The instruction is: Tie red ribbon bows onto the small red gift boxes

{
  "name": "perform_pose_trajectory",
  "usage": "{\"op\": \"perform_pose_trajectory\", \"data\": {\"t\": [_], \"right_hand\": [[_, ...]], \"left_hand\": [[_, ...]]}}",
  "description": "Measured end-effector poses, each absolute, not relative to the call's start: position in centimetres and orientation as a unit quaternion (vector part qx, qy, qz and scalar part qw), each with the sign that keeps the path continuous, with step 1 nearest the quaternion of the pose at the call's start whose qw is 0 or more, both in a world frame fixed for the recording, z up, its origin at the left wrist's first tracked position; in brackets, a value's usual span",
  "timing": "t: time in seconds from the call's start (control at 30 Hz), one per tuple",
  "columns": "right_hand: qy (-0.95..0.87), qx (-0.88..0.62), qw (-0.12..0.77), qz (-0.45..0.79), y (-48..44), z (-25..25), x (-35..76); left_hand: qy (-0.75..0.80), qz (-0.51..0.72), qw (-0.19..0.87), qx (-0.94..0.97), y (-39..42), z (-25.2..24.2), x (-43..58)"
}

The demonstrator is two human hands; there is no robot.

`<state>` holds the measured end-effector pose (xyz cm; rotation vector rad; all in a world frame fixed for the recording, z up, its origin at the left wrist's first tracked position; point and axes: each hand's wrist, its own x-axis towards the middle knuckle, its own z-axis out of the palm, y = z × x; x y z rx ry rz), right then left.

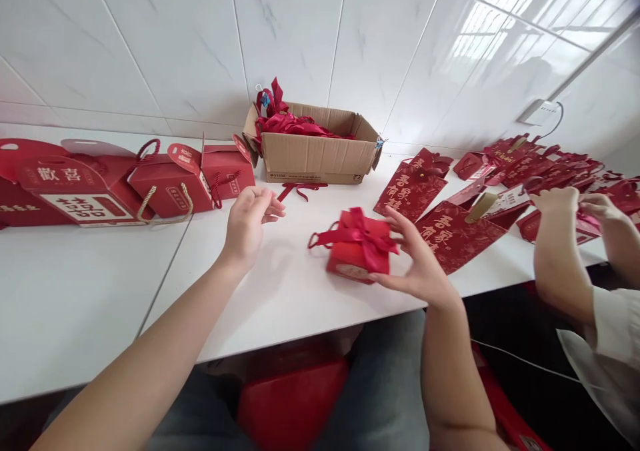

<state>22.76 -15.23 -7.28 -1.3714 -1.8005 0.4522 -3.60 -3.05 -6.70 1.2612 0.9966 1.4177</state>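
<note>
A small red gift box (345, 269), tied with a crimson ribbon bow (373, 239), is on the white table in front of me, slightly blurred. My right hand (417, 264) grips its right side, thumb at the near corner and fingers at the far one. A loop of dark red cord sticks out to the box's left. My left hand (250, 224) hovers over the table left of the box, fingers loosely bent and apart, with nothing visible in it. Beyond it lies a loose piece of red ribbon (303, 188).
A cardboard box (320, 154) of red ribbons stands against the tiled wall. Red carton boxes (90, 191) line the left. Red paper bags (410, 188) and many small red boxes fill the right, where another person's hands (563, 204) work. The white table's (220, 331) front edge is near my legs.
</note>
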Motion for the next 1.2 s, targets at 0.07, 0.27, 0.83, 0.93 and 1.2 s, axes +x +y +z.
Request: {"op": "perform_pose_trajectory", "data": {"t": [0.07, 0.27, 0.83, 0.93, 1.2], "right_hand": [[-0.630, -0.606, 0.472, 0.119, -19.6, -8.8, 24.3], [-0.384, -0.720, 0.574, 0.061, -25.2, -12.7, 28.7], [-0.441, -0.793, 0.415, -0.073, -3.8, -12.1, 32.0], [-0.534, -0.735, 0.410, -0.085, -4.4, -13.3, 29.3], [-0.735, -0.588, 0.323, -0.094, -4.7, -14.2, 18.7]], "left_hand": [[0.408, 0.578, 0.477, 0.521, -3.2, -6.7, -3.6], [0.408, 0.561, 0.467, 0.548, -3.5, -7.0, -3.4], [0.430, 0.536, 0.442, 0.577, -2.9, -7.7, -3.2], [0.440, 0.543, 0.405, 0.589, -2.6, -7.9, -3.3], [0.576, 0.539, 0.074, 0.610, 0.9, -8.4, -7.0]]}}
